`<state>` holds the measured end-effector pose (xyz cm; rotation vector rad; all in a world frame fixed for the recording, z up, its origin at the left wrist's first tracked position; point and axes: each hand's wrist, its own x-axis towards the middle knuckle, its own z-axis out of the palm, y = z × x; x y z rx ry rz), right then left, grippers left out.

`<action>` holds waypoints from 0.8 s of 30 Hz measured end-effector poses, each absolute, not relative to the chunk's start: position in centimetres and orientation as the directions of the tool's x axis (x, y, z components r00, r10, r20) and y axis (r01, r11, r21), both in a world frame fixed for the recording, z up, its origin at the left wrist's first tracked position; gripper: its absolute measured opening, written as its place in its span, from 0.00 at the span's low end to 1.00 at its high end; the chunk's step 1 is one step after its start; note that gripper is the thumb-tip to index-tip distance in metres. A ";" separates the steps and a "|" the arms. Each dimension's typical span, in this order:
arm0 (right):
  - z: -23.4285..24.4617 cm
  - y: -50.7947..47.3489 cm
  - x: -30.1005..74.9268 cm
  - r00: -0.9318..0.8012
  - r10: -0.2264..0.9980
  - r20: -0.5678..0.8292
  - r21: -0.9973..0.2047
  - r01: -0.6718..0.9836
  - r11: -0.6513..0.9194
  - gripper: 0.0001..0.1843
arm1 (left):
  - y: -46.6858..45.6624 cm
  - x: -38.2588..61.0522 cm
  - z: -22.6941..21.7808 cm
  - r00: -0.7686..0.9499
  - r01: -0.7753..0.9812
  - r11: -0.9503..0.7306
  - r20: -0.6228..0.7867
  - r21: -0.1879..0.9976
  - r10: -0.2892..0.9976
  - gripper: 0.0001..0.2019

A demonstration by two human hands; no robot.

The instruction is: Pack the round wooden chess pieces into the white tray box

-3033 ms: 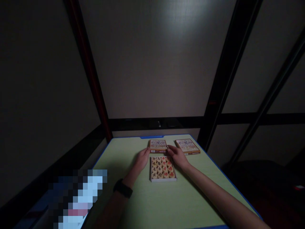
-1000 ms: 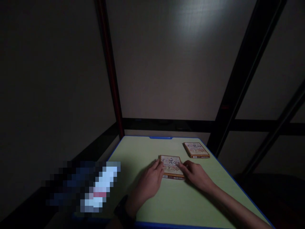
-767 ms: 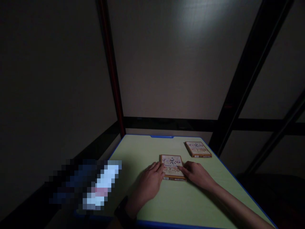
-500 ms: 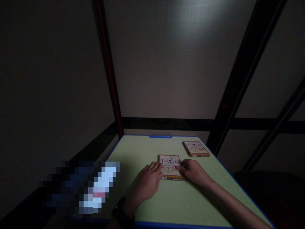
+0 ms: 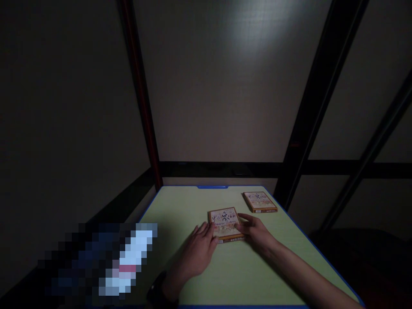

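A flat Chinese chess box [image 5: 225, 221] with an orange-brown edge and dark brush lettering lies in the middle of the green table, turned slightly. My left hand [image 5: 200, 249] grips its left side and near-left corner, fingers on the edge and a dark band on the wrist. On the opposite side, my right hand [image 5: 254, 229] holds the box's right edge, thumb on top and fingers along the side. A second box of the same look [image 5: 260, 201] lies flat farther back at the right, untouched.
The pale green table [image 5: 180, 199] has a blue rim and a blue clip-like piece [image 5: 212, 187] at its far edge. Behind it stands a grey panelled wall [image 5: 219, 98] with dark beams. A pixelated bright patch [image 5: 131, 259] covers something at the left.
The box between my hands has turned a little counterclockwise, its right side swinging away from me. My right hand's fingers have spread along its edge. The view has shifted slightly.
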<state>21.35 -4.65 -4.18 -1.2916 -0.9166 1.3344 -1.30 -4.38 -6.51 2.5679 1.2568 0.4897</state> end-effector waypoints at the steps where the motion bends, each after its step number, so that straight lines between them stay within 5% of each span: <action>1: -4.3 -4.6 21.5 0.092 0.973 -0.211 -0.964 -0.186 -0.191 0.35 | -4.4 -1.3 -6.4 0.572 0.712 -0.600 0.195 0.364 0.797 0.27; 8: -3.4 -3.0 25.8 0.177 0.966 -0.190 -0.965 -0.216 -0.150 0.30 | -4.8 -1.2 -5.8 0.596 0.636 -0.611 0.203 0.472 0.777 0.30; 24: -1.8 3.6 38.5 0.296 0.944 -0.143 -0.981 0.082 -0.175 0.25 | -5.1 -1.8 -5.7 0.662 0.681 -0.629 0.053 0.374 0.748 0.26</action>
